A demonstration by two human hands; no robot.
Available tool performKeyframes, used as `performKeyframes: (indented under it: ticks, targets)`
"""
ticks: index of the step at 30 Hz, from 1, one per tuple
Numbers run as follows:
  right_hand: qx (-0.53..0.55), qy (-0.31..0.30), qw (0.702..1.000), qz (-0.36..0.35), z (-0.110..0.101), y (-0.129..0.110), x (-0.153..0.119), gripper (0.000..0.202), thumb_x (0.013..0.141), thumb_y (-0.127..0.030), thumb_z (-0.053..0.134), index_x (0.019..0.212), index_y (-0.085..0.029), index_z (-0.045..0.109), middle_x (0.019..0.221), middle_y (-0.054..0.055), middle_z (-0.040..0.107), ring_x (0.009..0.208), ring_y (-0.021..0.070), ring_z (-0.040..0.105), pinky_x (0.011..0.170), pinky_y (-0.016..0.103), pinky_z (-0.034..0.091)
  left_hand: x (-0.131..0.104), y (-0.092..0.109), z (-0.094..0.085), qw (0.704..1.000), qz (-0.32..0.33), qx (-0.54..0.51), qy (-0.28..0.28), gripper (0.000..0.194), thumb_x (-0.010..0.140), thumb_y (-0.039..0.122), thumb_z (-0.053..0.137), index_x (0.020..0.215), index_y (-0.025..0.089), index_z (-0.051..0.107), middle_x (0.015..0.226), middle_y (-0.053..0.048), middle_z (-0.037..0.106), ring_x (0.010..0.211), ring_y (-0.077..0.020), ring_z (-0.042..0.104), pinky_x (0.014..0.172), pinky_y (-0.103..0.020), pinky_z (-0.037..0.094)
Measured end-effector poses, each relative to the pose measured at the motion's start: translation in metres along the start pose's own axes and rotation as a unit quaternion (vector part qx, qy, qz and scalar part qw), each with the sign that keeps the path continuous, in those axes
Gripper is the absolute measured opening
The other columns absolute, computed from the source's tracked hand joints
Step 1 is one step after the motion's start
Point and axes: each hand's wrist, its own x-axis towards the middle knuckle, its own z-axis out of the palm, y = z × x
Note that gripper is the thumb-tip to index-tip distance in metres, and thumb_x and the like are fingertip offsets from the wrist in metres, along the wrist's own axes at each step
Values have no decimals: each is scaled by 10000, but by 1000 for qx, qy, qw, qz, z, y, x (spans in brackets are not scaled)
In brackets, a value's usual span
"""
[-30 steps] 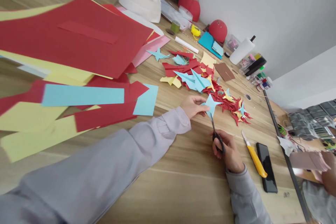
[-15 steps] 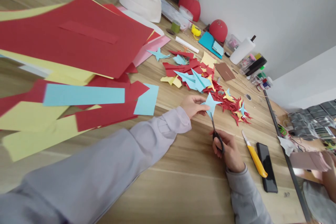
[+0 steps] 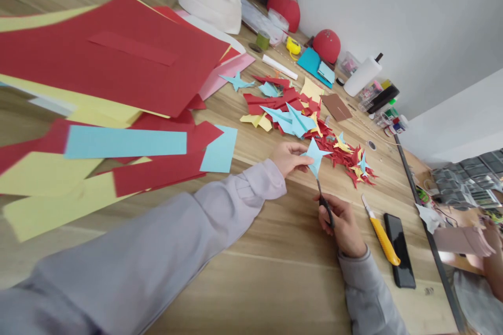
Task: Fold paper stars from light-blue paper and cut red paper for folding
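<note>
My left hand (image 3: 291, 159) pinches a light-blue paper star (image 3: 315, 156) between thumb and fingers, above the wooden table. My right hand (image 3: 342, 222) is closed round the black handles of a pair of scissors (image 3: 327, 209). The scissor blades point up at the lower tip of the star and look closed or nearly so. Just beyond my hands lies a heap of red, yellow and blue paper scraps (image 3: 288, 98). A folded light-blue paper piece (image 3: 291, 119) rests on that heap.
Large red paper sheets (image 3: 129, 57) and a light-blue strip (image 3: 126, 142) lie at left. A yellow utility knife (image 3: 383, 238) lies beside a black phone (image 3: 400, 251) at right. Jars and a white bottle (image 3: 362, 76) stand by the wall. Another person's arm (image 3: 493, 256) shows at far right.
The scissor blades have come together at the star's lower tip, and the handles have drawn closer in my right hand. My left hand holds the star in nearly the same place.
</note>
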Motion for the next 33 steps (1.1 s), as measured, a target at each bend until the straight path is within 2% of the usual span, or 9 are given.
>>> performKeyframes:
  ticks: [9,12,14,16,18,21,27,30,33]
  targets:
    - [-19,8,1000,11,4,-4,-2,401,748,-449,639,1004,-145,595,469,-74,475,367,52,346,356,184,252,1,1,-3,999,0,-53,2,286,415,95,823,651,96,662,576,-22,664,479,-107,594,440,-206,499]
    - [-54,58,997,-2,5,-3,-1,453,708,-417,679,1064,-170,544,489,-82,493,406,73,390,391,191,289,0,3,-3,997,-3,-78,11,251,451,75,798,664,96,665,607,-31,671,491,-105,600,451,-203,509]
    - [-110,140,984,-29,3,0,0,457,672,-393,706,1043,-183,540,502,-82,498,437,85,413,422,200,303,0,4,-3,996,-6,-91,16,225,478,62,777,672,97,670,630,-36,675,511,-104,607,462,-196,513]
    - [-187,219,957,-47,-1,3,1,417,659,-394,708,996,-189,572,531,-58,537,459,99,437,443,214,306,0,4,-3,995,-6,-97,19,197,503,54,755,674,102,670,645,-38,675,533,-109,616,476,-197,520]
    - [-254,255,932,-43,-5,6,1,382,668,-398,690,981,-196,606,595,-21,605,497,122,482,473,232,329,0,5,-4,995,-4,-100,16,160,525,48,722,662,105,661,641,-37,671,543,-116,622,487,-205,525]
    - [-300,266,916,-28,-10,10,2,363,691,-375,660,1006,-200,623,708,21,673,582,163,551,552,268,390,0,6,-4,994,-5,-108,-5,141,547,31,653,669,103,653,628,-39,663,543,-123,621,495,-219,524]
    - [-287,269,918,-44,-14,14,3,402,731,-352,606,1101,-196,596,890,68,700,676,193,607,622,308,440,0,5,-6,992,-26,-102,-69,143,521,34,580,634,105,632,591,-35,642,533,-128,607,508,-241,519]
    - [-351,283,891,-63,-17,16,1,379,746,-291,570,1114,-209,603,982,80,693,837,230,612,737,355,439,-1,5,-6,992,-27,-94,-84,138,511,44,573,622,106,628,571,-31,632,527,-131,601,503,-245,514]
    - [-425,303,848,-89,-18,20,0,354,762,-205,505,1096,-212,620,1038,81,682,961,256,574,861,411,382,-2,5,-5,992,-28,-92,-87,135,502,49,566,611,108,621,555,-24,623,515,-127,590,491,-237,504]
